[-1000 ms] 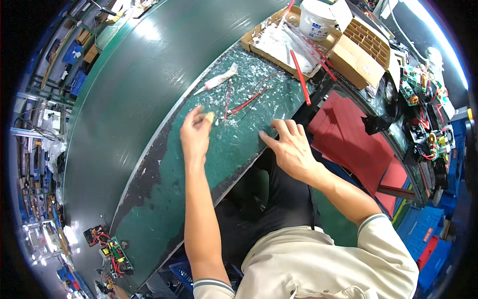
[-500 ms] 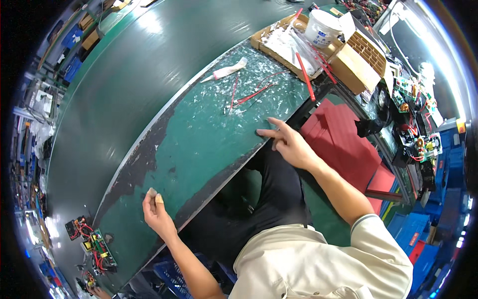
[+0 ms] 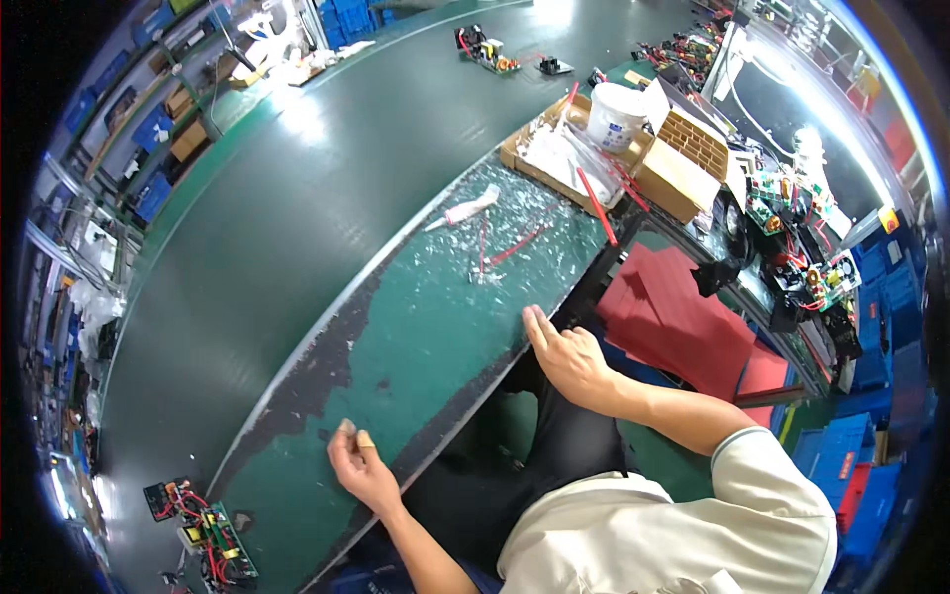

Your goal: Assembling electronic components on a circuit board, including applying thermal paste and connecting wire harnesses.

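My left hand point(image 3: 364, 477) rests at the near part of the green worktop point(image 3: 435, 346), fingers loosely bent, with a small gap between thumb and forefinger. A yellowish cover wraps the thumb's tip, and I see nothing held. Farther right, my right hand point(image 3: 574, 366) lies at the worktop's edge, fingers stretched and close together, with nothing visible in it. Beyond it lie thin red wires point(image 3: 517, 245) and a white-and-pink squeeze tube point(image 3: 472, 206) with a pointed tip, on a patch of white smears.
A cardboard tray point(image 3: 547, 176) with white material, a white bucket point(image 3: 616, 117) and a divided carton point(image 3: 683, 173) stand at the far right. Red sheets point(image 3: 678, 317) lie below. Wired circuit boards point(image 3: 213, 535) sit at the near left; another circuit board point(image 3: 487, 51) is on the dark belt point(image 3: 247, 247).
The view has shifted, bringing in a circuit board at the far end of the belt. My right hand's spread fingers have come together at the worktop's edge. My left hand stays bent and empty.
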The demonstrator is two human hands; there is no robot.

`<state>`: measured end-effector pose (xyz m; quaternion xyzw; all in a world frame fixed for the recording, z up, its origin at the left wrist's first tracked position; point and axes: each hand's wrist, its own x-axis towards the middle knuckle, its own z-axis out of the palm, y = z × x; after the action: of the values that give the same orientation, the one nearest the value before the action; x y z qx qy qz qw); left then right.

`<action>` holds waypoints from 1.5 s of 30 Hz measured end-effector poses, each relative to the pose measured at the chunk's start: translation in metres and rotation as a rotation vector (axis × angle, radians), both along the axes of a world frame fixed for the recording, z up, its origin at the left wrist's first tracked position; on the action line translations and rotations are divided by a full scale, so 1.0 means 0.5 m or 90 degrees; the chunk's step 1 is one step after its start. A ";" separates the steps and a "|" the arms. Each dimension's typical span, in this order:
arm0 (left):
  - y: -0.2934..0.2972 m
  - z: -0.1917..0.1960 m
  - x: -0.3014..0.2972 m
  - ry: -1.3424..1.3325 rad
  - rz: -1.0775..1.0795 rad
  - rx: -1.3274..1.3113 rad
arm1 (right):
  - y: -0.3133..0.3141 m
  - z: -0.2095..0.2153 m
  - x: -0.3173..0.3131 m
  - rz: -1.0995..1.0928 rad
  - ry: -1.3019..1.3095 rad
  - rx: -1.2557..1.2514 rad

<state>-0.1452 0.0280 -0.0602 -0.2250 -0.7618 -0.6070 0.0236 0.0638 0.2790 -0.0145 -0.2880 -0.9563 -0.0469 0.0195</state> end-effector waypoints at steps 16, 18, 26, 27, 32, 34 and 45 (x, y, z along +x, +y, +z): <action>0.041 0.072 0.003 0.083 0.041 -0.167 | -0.100 -0.075 0.026 -0.017 0.253 -0.470; -0.008 0.060 -0.001 0.015 0.094 -0.184 | -0.145 -0.074 -0.028 0.193 0.258 -0.481; 0.034 0.149 -0.104 -0.345 0.026 0.499 | -0.298 -0.083 -0.141 0.259 0.372 -1.307; 0.048 0.171 -0.118 -0.342 0.024 0.497 | -0.318 -0.060 -0.157 0.234 0.366 -1.412; 0.070 0.236 -0.203 -0.267 -0.012 0.551 | -0.406 -0.051 -0.180 0.215 0.339 -1.564; 0.054 0.238 -0.259 -0.267 -0.021 0.580 | -0.414 -0.040 -0.152 0.115 0.217 -1.679; 0.182 0.295 -0.355 -0.163 0.067 0.515 | -0.397 0.083 -0.051 -0.019 -0.262 -1.927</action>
<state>-0.3226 0.1190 0.0873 -0.0812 -0.4696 -0.8779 0.0466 0.0380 0.0807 0.0270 -0.0348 -0.0878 0.9056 -0.4134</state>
